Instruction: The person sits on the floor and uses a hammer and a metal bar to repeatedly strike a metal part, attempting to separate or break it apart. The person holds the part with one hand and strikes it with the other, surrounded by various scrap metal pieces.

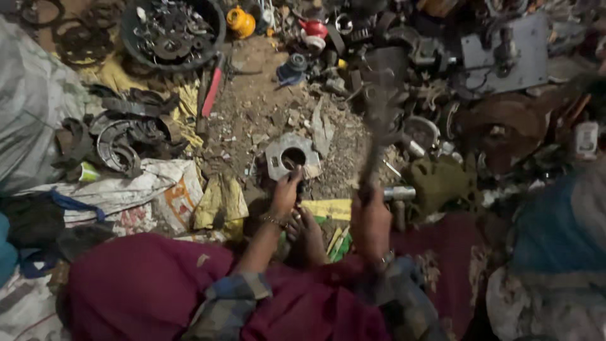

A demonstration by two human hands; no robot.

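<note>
Seated on the dirt floor (252,113), the person's right hand (370,218) is gripping a long dark blurred metal tool (380,120), fist closed, shaft pointing away. The left hand (286,191), fingers pinched, is touching something small just below a grey square metal plate with a round hole (278,155).

two hands (287,189), one hammer (379,126), one metal plate (290,155)

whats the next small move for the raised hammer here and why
Probably a short downward strike. The right hand holds a motion-blurred hammer raised, while the left hand steadies a small dark part on the ground beside the holed metal plate.
</note>
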